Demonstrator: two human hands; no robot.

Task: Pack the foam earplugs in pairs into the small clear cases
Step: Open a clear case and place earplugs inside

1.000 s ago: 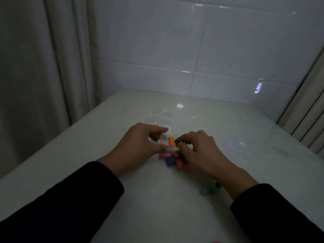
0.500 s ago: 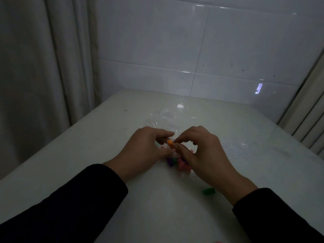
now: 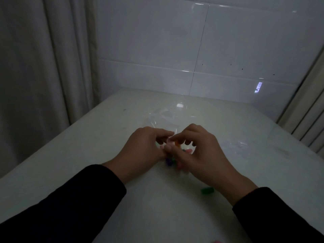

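Observation:
Both hands meet over the middle of the white table [image 3: 105, 137]. My left hand [image 3: 143, 148] pinches a small clear case, barely visible, between thumb and forefinger. My right hand [image 3: 201, 153] holds an orange earplug [image 3: 178, 143] at its fingertips, pressed against the left hand's fingers. Beneath the hands lies a small pile of purple, green and pink earplugs [image 3: 171, 161], partly hidden. One green earplug [image 3: 206, 190] lies alone by my right wrist.
Clear plastic cases or wrapping [image 3: 164, 116] lie just beyond the hands, and more clear pieces [image 3: 240, 144] lie to the right. A pink earplug [image 3: 216, 241] shows at the bottom edge. A tiled wall stands behind the table, with curtains on both sides.
My right hand has risen from the pile and moved left to meet the left hand. The orange earplug, once plainly in view between the hands, is now mostly covered by the fingers.

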